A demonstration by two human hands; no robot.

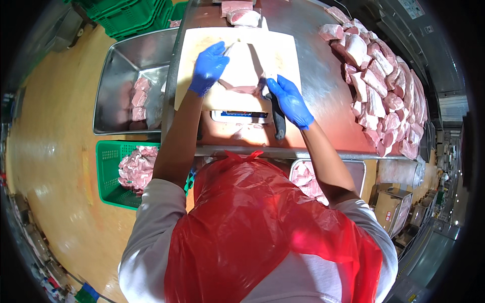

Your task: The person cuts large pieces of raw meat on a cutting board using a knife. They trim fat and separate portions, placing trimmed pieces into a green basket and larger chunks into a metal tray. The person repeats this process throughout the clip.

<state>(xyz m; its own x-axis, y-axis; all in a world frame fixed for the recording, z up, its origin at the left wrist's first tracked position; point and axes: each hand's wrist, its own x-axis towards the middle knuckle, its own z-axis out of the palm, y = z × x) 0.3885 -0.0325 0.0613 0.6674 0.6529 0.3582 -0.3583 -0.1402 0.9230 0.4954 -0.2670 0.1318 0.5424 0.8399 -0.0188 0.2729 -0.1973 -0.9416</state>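
Note:
A pale piece of meat [242, 65], washed out by glare, lies on the white cutting board [188, 50]. At its left edge is my left hand [209, 68] in a blue glove, fingers stretched toward the meat. My blue-gloved right hand [293, 103], at the board's right side, is closed on a knife [278, 121]. The knife's black handle points toward me; glare makes its blade hard to make out. A scale with a display [240, 116] shows at the board's near edge. Small meat scraps [247, 133] lie on the metal table [323, 121] in front of it.
Many meat pieces [379, 81] are heaped at the table's right, and more meat blocks [242, 16] lie beyond the board. On the left are a metal tub [113, 96] with meat pieces, a green basket [106, 174] of trimmings and stacked green crates [129, 17]. A tray [356, 174] of meat sits near-right.

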